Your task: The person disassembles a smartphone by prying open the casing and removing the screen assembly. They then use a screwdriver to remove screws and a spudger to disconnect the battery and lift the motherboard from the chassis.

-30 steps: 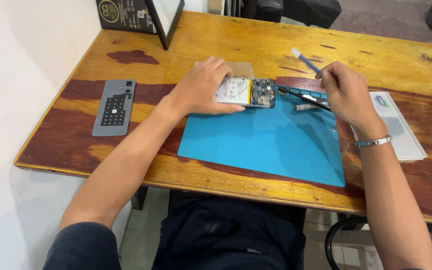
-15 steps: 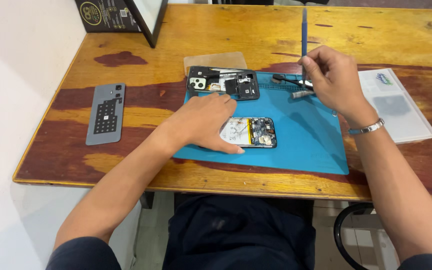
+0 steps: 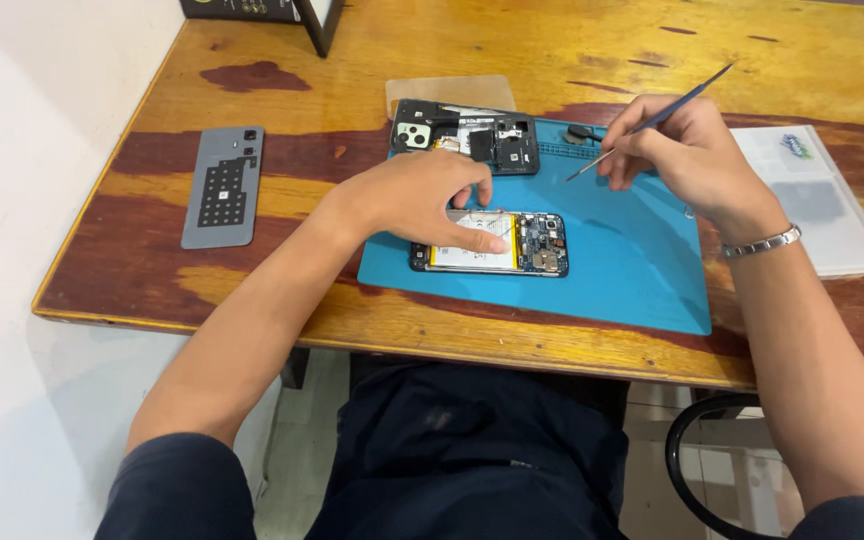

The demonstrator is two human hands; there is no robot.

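Single head-worn view, steeply down, near the table (image 3: 252, 330)

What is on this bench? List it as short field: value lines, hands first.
left hand: rests on the opened phone, fingers on its battery
right hand: holds a thin blue-handled tool, tip above the mat
blue mat: under the phone
black inner frame: at the mat's far edge
grey back cover: on the wooden table, left of the mat
clear tray: right of the mat
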